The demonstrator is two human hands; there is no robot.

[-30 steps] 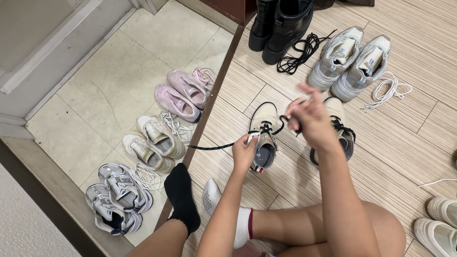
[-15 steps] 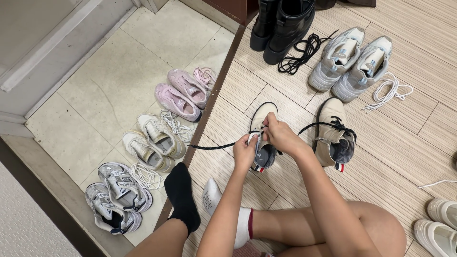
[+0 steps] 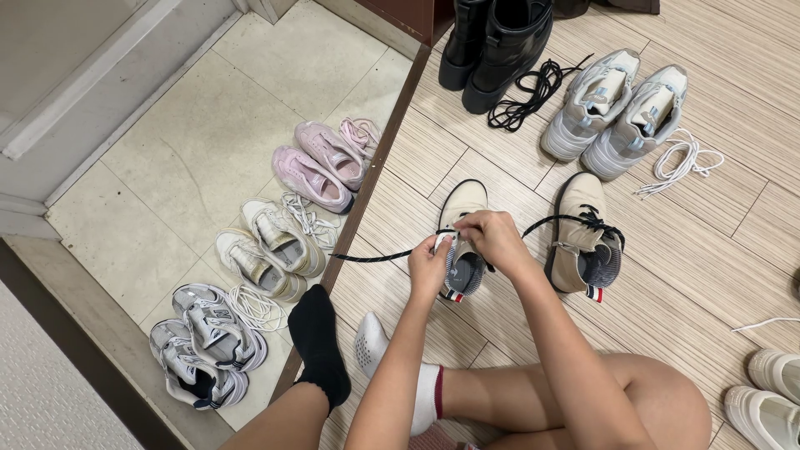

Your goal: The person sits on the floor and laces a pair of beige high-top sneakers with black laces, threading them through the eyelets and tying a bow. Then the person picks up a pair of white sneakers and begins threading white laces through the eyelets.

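Two beige boots: one [image 3: 461, 242] directly under both hands' fingers [image 3: 467, 227], which pinch its black lace [image 3: 379, 256]; the other [image 3: 583, 233] lies beside them.

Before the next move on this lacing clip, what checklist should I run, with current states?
1. Both hands on the work: left hand and right hand meet over the beige shoe: ok.
2. Black lace free to pull: it trails left across the floor edge, unsnagged: ok.
3. Lace end pinched in fingers: hidden by the hands: cannot tell.
4. Second beige shoe within reach, already laced: ok.
5. Shoe upright on the wood floor: ok.
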